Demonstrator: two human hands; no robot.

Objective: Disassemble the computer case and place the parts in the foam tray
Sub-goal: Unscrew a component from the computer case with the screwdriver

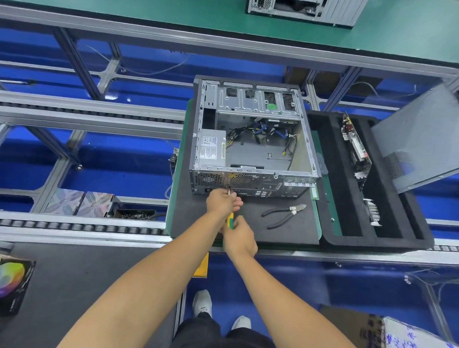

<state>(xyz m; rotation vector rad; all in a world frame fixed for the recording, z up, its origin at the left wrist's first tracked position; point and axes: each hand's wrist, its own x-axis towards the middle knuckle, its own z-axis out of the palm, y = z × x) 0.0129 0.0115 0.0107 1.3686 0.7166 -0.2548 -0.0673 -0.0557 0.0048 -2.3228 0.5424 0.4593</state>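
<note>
Head view is showing an open computer case (253, 138) lying on its side on a dark mat (195, 219) on the counter, its side panel off and the interior facing up. Inside, a grey power supply (211, 150) is sitting at the left, a bundle of black, yellow and blue cables (264, 134) is lying across the bare metal floor, and a silver drive cage (255, 102) is spanning the far end. The perforated rear panel with its fan grilles is facing the person. The left hand (223, 201) is curling its fingers around the metal shaft of a screwdriver (230, 220) right at that rear panel, while the right hand (240, 238) is gripping the green and yellow handle. Black-handled pliers (283, 215) are lying on the mat just right of the hands. The black foam tray (378, 239) is sitting beside the case on the right, holding circuit boards (355, 150) on edge in a slot.
</note>
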